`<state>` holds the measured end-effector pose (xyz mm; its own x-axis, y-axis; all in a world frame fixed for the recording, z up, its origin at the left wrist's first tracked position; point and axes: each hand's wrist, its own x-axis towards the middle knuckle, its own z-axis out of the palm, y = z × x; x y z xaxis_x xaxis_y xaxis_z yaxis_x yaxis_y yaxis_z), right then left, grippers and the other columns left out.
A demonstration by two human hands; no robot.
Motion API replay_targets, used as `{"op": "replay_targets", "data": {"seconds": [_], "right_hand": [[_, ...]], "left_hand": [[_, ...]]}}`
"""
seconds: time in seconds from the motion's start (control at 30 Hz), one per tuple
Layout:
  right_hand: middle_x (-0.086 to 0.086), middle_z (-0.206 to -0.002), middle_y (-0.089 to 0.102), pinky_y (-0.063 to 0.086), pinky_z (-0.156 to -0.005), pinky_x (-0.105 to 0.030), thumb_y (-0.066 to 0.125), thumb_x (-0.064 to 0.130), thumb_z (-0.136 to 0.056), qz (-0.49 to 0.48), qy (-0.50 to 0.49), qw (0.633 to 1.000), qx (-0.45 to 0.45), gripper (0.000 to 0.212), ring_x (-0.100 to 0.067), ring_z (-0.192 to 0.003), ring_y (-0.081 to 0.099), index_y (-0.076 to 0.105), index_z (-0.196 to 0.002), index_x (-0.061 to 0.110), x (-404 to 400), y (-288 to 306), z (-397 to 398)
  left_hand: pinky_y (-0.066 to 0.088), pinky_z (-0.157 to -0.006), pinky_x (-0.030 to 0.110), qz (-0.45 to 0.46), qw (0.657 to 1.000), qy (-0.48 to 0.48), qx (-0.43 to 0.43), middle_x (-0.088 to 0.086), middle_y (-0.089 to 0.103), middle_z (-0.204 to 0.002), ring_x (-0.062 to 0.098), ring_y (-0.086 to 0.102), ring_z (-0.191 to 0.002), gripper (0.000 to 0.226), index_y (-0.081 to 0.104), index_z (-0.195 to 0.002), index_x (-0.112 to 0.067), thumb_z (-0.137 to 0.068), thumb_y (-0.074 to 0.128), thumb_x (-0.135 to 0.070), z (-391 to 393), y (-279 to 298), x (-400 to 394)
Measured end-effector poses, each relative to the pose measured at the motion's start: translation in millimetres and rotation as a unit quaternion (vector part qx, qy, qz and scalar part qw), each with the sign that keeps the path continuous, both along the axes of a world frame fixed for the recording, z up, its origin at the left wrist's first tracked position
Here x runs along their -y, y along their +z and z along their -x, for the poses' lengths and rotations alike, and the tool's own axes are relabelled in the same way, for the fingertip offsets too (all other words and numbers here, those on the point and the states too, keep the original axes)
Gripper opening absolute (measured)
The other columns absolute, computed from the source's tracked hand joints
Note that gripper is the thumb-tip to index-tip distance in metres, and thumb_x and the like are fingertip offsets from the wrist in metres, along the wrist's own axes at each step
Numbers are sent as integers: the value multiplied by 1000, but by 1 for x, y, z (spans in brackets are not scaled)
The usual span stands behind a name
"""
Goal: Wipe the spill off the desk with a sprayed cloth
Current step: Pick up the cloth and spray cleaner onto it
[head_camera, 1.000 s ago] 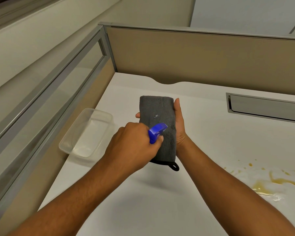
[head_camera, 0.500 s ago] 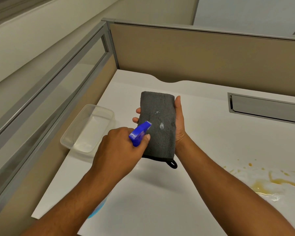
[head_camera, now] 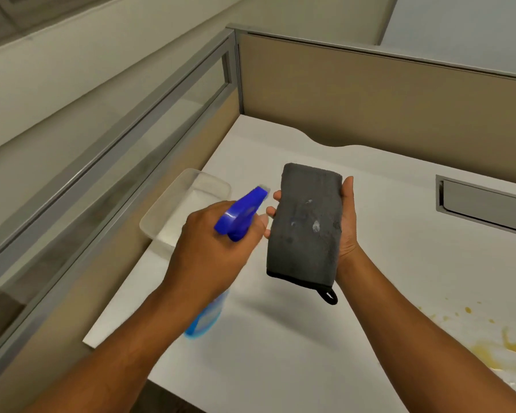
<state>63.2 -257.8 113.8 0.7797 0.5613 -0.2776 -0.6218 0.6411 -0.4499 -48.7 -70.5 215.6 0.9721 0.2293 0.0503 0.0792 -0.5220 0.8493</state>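
My right hand (head_camera: pixel 346 222) holds a folded grey cloth (head_camera: pixel 306 225) upright above the white desk (head_camera: pixel 280 338); wet foamy spots show on the cloth's face and a black loop hangs from its lower corner. My left hand (head_camera: pixel 212 251) grips a spray bottle (head_camera: pixel 240 216) with a blue trigger head and a pale blue body, just left of the cloth, nozzle pointing up and to the right. A yellowish spill (head_camera: pixel 504 347) lies on the desk at the lower right.
A clear plastic container (head_camera: pixel 173 213) sits at the desk's left edge, partly behind my left hand. Beige partition walls (head_camera: pixel 370 108) close the back and left. A grey metal cable tray (head_camera: pixel 486 204) is recessed into the desk at the right.
My left hand has drawn the spray bottle leftward, off the front of the cloth. The cloth now shows more wet spots. The view has shifted to the left.
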Motion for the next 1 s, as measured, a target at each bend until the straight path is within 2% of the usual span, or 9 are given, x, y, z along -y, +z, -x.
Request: {"op": "replay_targets", "data": {"seconds": [0.07, 0.17, 0.3, 0.43, 0.63, 0.73, 0.8, 0.87, 1.0], "right_hand": [[-17, -130, 71, 54, -95, -65, 36, 94, -83, -38, 32, 999, -2, 107, -40, -113, 71, 65, -138, 7, 3, -5, 6], [-15, -131, 71, 54, -95, -65, 36, 95, -81, -43, 48, 998, 5, 108, -39, -113, 70, 66, -137, 9, 8, -14, 13], [-16, -134, 69, 52, -96, -67, 40, 95, -81, -60, 46, 997, 0, 108, -41, -115, 69, 59, -145, 10, 11, -19, 25], [-17, -136, 68, 50, -98, -69, 45, 95, -80, -75, 63, 995, -16, 109, -43, -118, 68, 56, -148, 9, 14, -27, 35], [-13, -136, 67, 49, -99, -66, 38, 97, -79, -46, 51, 997, -28, 109, -37, -117, 67, 62, -142, 12, 15, -33, 53], [-13, -130, 67, 48, -99, -66, 40, 98, -77, -40, 43, 997, -42, 110, -37, -114, 66, 65, -138, 10, 15, -32, 61], [-14, -128, 67, 47, -100, -66, 43, 98, -77, -50, 37, 997, -53, 109, -37, -114, 66, 64, -139, 10, 18, -33, 66], [-14, -129, 66, 48, -100, -65, 43, 97, -78, -58, 28, 996, -63, 109, -38, -114, 66, 62, -142, 11, 23, -35, 72], [-16, -127, 67, 49, -100, -65, 40, 88, -88, -65, -17, 993, -102, 97, -36, -110, 67, 62, -141, 10, 40, -43, 91]], "left_hand": [[51, -56, 9, 62, 997, 49, 21, -2, 71, -70, 10, 72, -64, 18, 70, -100, -20, -95, 75, -37, -7, 7, -20], [57, -64, 23, 129, 984, 100, 72, -9, 71, -72, 13, 74, -61, 16, 71, -99, -23, -97, 74, -38, -28, 15, -58], [60, -71, 27, 150, 971, 149, 113, -14, 72, -72, 13, 76, -70, 32, 67, -113, -16, -97, 72, -43, -56, 12, -97], [64, -79, 33, 139, 967, 159, 144, -10, 69, -73, 14, 75, -70, 28, 67, -102, -21, -94, 74, -47, -82, 4, -118], [65, -86, 35, 116, 976, 158, 97, -1, 74, -81, 12, 76, -78, 33, 71, -105, -21, -93, 75, -51, -104, -37, -134], [60, -75, 17, 97, 980, 158, 78, 12, 77, -92, 2, 73, -70, 48, 72, -116, -9, -94, 74, -51, -108, -59, -139], [54, -66, 7, 97, 982, 152, 61, 11, 76, -96, -3, 71, -68, 53, 70, -120, -5, -94, 74, -50, -107, -68, -139], [55, -67, 8, 97, 982, 154, 57, 6, 75, -93, -4, 71, -68, 57, 69, -122, -3, -93, 74, -52, -105, -75, -139], [56, -79, 20, 108, 978, 171, 55, -2, 71, -87, 4, 69, -75, 60, 70, -121, -9, -87, 77, -58, -109, -84, -143]]}}
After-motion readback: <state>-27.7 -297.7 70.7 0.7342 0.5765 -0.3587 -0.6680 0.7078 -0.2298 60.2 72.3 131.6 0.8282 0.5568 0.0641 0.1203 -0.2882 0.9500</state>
